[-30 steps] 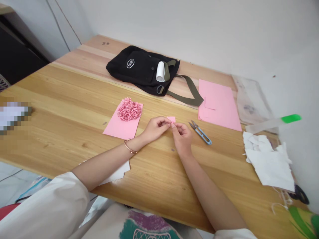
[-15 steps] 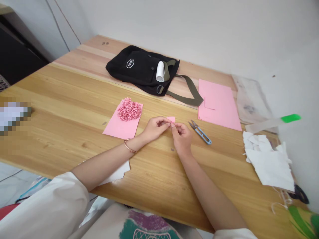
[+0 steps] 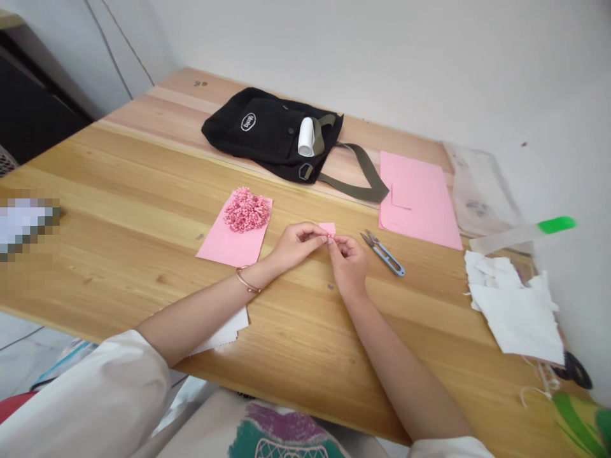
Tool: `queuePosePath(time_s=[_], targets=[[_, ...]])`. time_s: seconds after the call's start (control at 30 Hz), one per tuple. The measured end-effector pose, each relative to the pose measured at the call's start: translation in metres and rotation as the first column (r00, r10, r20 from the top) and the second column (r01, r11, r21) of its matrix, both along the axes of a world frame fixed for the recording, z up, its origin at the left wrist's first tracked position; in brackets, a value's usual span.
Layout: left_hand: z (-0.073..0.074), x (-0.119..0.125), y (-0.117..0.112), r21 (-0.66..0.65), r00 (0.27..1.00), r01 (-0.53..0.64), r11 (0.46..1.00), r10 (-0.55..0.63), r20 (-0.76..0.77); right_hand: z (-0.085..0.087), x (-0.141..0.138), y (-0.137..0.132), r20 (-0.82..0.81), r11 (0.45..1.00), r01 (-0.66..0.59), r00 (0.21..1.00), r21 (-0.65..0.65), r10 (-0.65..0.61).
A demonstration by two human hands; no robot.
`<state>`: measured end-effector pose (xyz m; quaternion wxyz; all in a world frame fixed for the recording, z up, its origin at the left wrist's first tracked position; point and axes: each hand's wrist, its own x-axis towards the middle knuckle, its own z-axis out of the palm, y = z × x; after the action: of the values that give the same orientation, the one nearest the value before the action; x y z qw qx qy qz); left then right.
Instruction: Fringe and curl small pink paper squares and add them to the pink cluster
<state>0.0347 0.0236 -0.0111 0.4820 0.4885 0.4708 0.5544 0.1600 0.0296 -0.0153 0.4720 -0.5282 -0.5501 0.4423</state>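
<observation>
Both hands pinched together on a small pink paper scrap over the worktop.

Left hand [image 3: 298, 243] and right hand [image 3: 350, 257] fingertip to fingertip, clamped on the paper scrap [image 3: 328, 229], mostly hidden behind the fingers. Round white logo on the black bag [image 3: 267, 130], too small to read. Pixelated patch [image 3: 23, 219] at the left edge, unreadable. Snips [image 3: 383, 254] just right of the hands; pink curls [image 3: 247, 210] heaped on a pink sheet [image 3: 229, 245].

The black bag [image 3: 267, 135] bears a small white oval logo, its lettering too small to read.
</observation>
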Motion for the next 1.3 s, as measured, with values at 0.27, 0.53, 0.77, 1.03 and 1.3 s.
queuePosePath(time_s=[0.27, 0.53, 0.77, 1.03, 1.3], targets=[[-0.0021, 0.0000, 0.0003, 0.003, 1.000, 0.000, 1.000, 0.000, -0.003, 0.0003, 0.0002, -0.0002, 0.013, 1.000, 0.016, 1.000, -0.009, -0.016], [-0.0029, -0.0007, 0.0008, -0.004, 1.000, 0.008, 1.000, -0.008, 0.006, 0.0006, 0.0005, -0.0001, 0.001, 1.000, 0.022, 1.000, -0.018, -0.022], [0.0009, -0.0021, 0.0002, -0.033, 0.999, 0.032, 0.999, -0.032, 0.021, 0.0015, 0.0006, -0.0005, 0.021, 0.999, 0.034, 0.999, -0.017, -0.034], [0.0007, -0.0007, 0.0010, -0.059, 1.000, 0.023, 0.998, -0.022, 0.019, 0.0024, -0.0005, -0.0006, -0.007, 0.998, 0.029, 1.000, -0.053, -0.029], [-0.0031, -0.0010, 0.0009, -0.023, 1.000, 0.027, 0.999, -0.027, -0.006, 0.0006, -0.0004, -0.0003, -0.012, 0.998, 0.029, 0.999, -0.065, -0.029]])
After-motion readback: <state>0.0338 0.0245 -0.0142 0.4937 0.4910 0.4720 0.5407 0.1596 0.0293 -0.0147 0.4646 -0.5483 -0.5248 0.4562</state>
